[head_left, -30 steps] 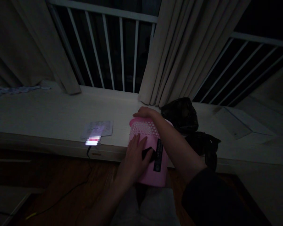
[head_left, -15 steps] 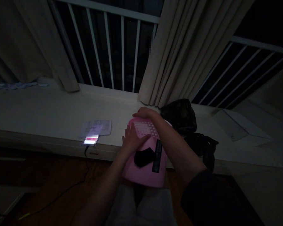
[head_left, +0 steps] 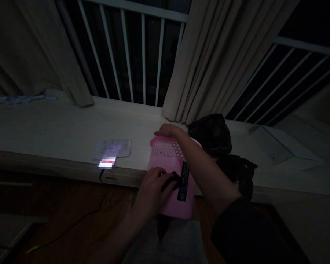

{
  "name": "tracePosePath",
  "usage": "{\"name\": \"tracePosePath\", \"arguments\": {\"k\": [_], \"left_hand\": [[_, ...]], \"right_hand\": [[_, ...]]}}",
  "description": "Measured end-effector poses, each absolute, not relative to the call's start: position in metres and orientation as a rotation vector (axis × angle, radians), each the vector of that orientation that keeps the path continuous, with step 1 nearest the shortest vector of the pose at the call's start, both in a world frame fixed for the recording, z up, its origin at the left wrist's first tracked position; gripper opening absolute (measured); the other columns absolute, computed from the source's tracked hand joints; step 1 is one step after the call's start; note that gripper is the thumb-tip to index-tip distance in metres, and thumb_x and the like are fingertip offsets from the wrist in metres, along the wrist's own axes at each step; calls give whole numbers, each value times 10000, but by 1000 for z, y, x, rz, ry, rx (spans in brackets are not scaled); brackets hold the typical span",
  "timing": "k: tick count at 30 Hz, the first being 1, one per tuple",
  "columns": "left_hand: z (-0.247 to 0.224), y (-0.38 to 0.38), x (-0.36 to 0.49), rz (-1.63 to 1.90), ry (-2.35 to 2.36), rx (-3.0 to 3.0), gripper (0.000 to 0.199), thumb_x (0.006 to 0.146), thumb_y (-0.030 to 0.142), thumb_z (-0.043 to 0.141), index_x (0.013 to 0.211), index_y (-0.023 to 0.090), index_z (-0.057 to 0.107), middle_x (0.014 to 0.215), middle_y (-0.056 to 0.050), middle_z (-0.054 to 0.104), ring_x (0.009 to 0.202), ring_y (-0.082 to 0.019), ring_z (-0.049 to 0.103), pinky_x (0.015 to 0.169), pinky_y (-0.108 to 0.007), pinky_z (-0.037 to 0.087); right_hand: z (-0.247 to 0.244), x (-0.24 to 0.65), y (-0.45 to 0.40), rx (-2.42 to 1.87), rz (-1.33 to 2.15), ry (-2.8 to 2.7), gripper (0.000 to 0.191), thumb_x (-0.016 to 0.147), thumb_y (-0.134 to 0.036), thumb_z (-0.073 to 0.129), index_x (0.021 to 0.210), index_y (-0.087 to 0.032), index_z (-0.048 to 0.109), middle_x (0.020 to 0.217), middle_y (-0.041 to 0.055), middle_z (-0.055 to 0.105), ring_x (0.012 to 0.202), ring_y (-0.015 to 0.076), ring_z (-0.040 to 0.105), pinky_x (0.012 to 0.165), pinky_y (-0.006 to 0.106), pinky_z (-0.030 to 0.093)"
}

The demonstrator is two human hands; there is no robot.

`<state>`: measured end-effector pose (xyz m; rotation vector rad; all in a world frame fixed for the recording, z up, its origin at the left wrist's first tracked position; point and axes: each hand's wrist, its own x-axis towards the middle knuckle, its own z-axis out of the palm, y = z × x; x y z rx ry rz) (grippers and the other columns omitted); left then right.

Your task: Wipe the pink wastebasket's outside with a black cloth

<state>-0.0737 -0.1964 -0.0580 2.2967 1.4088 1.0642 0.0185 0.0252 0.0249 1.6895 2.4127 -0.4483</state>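
A pink plastic basket point(head_left: 178, 209) with a band of round holes near its rim stands in front of me, by the white ledge. A black label with pale lettering point(head_left: 183, 183) runs down its side. My right hand point(head_left: 167, 130) is closed over the basket's far rim, its fingers partly hidden. On the near side, my left hand point(head_left: 154, 185) curls its fingers over a small black piece point(head_left: 175, 176) lying against the basket wall. The fingers hide part of that piece, and its material is too dark to tell.
On the white ledge point(head_left: 57, 128) lie a printed sheet point(head_left: 118, 147) and a glowing, blurred-out device point(head_left: 107, 162) with a cable. Black plastic bags point(head_left: 210, 135) sit right of the basket, and a pale box point(head_left: 286, 146) farther right. Curtains point(head_left: 198, 66) and barred windows stand behind.
My left hand has moved from the basket's perforated band down toward me, onto the black piece, and its fingers have closed there. My right hand stays at the rim.
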Motion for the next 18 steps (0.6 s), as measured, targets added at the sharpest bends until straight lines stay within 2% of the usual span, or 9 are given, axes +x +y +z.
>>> {"name": "tracePosePath", "arguments": {"k": [5, 9, 14, 18], "left_hand": [[-61, -188, -69, 928, 1478, 2304, 148, 903, 272, 584, 998, 200, 671, 912, -53, 608, 869, -207, 585, 752, -339, 501], [-51, -172, -67, 933, 1688, 2203, 236, 882, 319, 615, 1061, 168, 641, 946, -72, 628, 880, -230, 612, 765, -362, 501], [-45, -167, -60, 874, 1633, 2282, 186, 903, 354, 578, 960, 193, 653, 905, -46, 615, 804, -189, 606, 706, -315, 497], [-48, -159, -71, 991, 1688, 2199, 217, 910, 358, 562, 976, 204, 701, 1014, -70, 617, 918, -205, 605, 809, -348, 505]], "right_hand": [[27, 21, 22, 1698, -453, 2414, 504, 879, -490, 536, 1174, -106, 677, 1196, 154, 672, 1064, 254, 640, 849, 293, 467], [28, 23, 20, 1721, -459, 2410, 505, 882, -493, 530, 1169, -105, 679, 1189, 158, 675, 1033, 256, 653, 829, 299, 474], [26, 23, 21, 1713, -447, 2432, 486, 884, -486, 534, 1158, -115, 687, 1189, 151, 677, 1054, 256, 645, 834, 290, 467], [25, 22, 22, 1717, -430, 2446, 497, 887, -486, 525, 1183, -116, 674, 1208, 155, 668, 1067, 254, 642, 839, 286, 467]]}}
